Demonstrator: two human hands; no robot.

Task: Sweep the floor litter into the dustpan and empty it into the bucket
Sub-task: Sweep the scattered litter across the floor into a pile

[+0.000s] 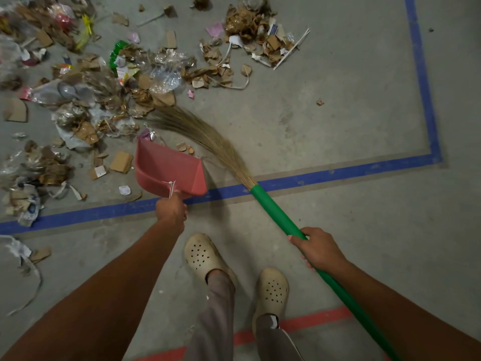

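Litter covers the left and top of the concrete floor. It is torn brown cardboard, crinkled clear plastic, paper scraps and white strips, all light and loose. The red plastic dustpan is just beside the pile's near edge with its mouth toward it. It is smooth, scoop-shaped and looks empty; cannot tell if the lip touches the floor. The left hand is clamped round the dustpan's handle, fingers curled.

The broom has long soft straw bristles, fanned and bent, with the tips at the pile just beyond the pan. Its glossy green handle crosses a blue tape line. The right hand wraps that handle in a firm grip.

Step is sweeping, at an early stage, with most litter uncollected. The next move likely needs the lip flat on the floor and short strokes toward the pan. Flimsy plastic may skid past. The bucket is not in view.
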